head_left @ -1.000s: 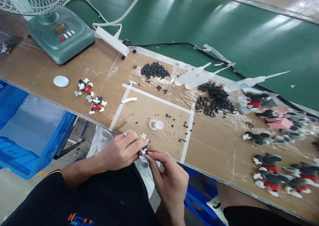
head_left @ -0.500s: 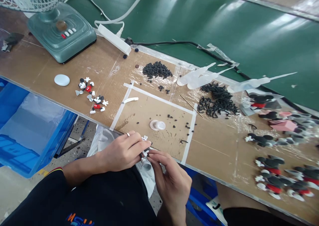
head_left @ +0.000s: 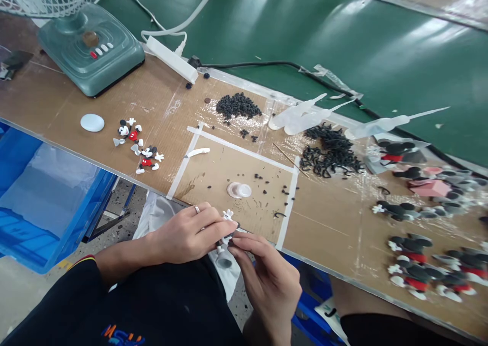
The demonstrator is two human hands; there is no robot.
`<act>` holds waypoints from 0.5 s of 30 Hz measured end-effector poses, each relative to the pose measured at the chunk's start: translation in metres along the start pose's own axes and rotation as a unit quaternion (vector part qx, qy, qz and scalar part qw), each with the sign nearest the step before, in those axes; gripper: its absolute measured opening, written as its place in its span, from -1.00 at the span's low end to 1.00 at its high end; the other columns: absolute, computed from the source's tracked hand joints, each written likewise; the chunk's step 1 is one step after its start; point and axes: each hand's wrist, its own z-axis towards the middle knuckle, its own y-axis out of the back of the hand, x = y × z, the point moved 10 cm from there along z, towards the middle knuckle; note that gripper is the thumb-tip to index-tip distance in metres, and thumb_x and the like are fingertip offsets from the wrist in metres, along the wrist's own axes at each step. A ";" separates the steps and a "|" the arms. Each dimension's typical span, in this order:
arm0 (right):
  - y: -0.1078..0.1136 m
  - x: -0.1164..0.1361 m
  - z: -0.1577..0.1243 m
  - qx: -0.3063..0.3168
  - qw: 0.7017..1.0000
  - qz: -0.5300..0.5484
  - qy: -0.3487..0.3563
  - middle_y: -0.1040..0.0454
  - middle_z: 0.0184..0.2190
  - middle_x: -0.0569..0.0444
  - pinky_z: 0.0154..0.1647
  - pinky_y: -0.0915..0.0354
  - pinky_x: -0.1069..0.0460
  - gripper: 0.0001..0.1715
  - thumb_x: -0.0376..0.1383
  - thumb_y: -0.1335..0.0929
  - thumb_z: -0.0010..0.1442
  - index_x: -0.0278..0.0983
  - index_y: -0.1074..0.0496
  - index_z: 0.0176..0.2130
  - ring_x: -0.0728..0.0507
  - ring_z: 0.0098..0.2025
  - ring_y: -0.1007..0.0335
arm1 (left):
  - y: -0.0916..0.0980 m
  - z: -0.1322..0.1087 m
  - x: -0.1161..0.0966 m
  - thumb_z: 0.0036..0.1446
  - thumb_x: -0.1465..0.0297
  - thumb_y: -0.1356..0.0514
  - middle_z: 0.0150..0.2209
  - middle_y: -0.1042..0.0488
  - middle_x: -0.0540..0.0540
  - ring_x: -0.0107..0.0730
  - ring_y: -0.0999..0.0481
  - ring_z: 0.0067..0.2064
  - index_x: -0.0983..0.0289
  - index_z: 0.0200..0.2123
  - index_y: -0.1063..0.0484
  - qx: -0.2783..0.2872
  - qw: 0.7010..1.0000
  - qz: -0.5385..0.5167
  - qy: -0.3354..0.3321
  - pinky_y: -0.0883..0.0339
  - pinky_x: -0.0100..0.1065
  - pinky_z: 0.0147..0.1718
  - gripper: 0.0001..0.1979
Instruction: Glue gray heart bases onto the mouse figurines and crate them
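A small Mickey Mouse figurine (head_left: 225, 238), with a white glove on top and a grey-white foot below, sits between both hands over the bench's front edge. My left hand (head_left: 190, 230), wearing a ring, grips it from the left. My right hand (head_left: 269, 285) pinches it from the right, and my fingers hide its middle. Two loose figurines (head_left: 138, 145) lie on the bench, with their red shorts and white gloves showing. A round white disc (head_left: 92, 123) lies to their left.
A taped rectangle (head_left: 232, 183) on the brown bench holds small black pieces and a clear round cap. Further back are piles of black parts (head_left: 331, 154), plastic syringes (head_left: 301, 113), a fan base (head_left: 90, 43) and a power strip (head_left: 171, 59). Figurines lie at the right; a blue crate (head_left: 46, 203) stands below left.
Both hands and the figurine have moved slightly right, and my right hand has closed in over the figurine's middle. The view has shifted a little.
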 end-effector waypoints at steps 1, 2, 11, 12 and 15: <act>0.001 -0.001 0.000 -0.004 1.000 0.003 -0.004 -0.59 -0.25 0.03 -0.20 -0.46 0.08 -0.73 -0.54 -0.44 0.16 -0.24 -0.48 -0.17 -0.08 -0.22 -0.57 | 0.000 0.001 -0.001 0.30 0.53 -0.09 -0.25 -0.50 0.14 -0.35 -0.46 -0.23 0.39 -0.01 -0.35 -0.001 1.000 0.003 -0.007 -0.49 -0.33 -0.18 -0.79; 0.001 -0.001 0.000 -0.008 1.000 0.003 -0.007 -0.60 -0.24 0.03 -0.19 -0.46 0.07 -0.73 -0.53 -0.45 0.15 -0.24 -0.48 -0.17 -0.09 -0.22 -0.57 | 0.001 0.001 -0.002 0.30 0.53 -0.09 -0.25 -0.51 0.15 -0.35 -0.46 -0.22 0.41 0.00 -0.35 -0.003 1.000 0.005 -0.013 -0.48 -0.32 -0.17 -0.78; -0.001 0.008 0.003 -0.022 0.998 -0.050 0.024 -0.61 -0.29 0.06 -0.28 -0.48 0.05 -0.75 -0.55 -0.41 0.18 -0.21 -0.48 -0.22 -0.09 -0.30 -0.58 | -0.001 0.004 0.000 0.28 0.55 -0.08 -0.27 -0.50 0.14 -0.34 -0.44 -0.25 0.41 -0.03 -0.37 0.012 1.000 0.027 -0.003 -0.47 -0.33 -0.20 -0.79; -0.002 0.010 0.003 -0.016 0.998 -0.056 0.036 -0.61 -0.30 0.06 -0.29 -0.48 0.06 -0.74 -0.56 -0.40 0.17 -0.22 -0.48 -0.22 -0.08 -0.32 -0.58 | -0.002 0.005 0.001 0.28 0.54 -0.08 -0.29 -0.50 0.13 -0.34 -0.44 -0.26 0.40 -0.04 -0.37 0.022 0.999 0.023 0.005 -0.47 -0.34 -0.22 -0.80; -0.007 0.016 0.002 0.014 0.994 -0.076 0.075 -0.61 -0.31 0.03 -0.28 -0.47 0.08 -0.73 -0.60 -0.40 0.16 -0.27 -0.48 -0.21 -0.07 -0.31 -0.58 | -0.004 0.006 0.005 0.26 0.54 -0.08 -0.29 -0.48 0.11 -0.35 -0.46 -0.26 0.38 -0.06 -0.38 0.056 0.998 -0.006 0.020 -0.45 -0.36 -0.22 -0.80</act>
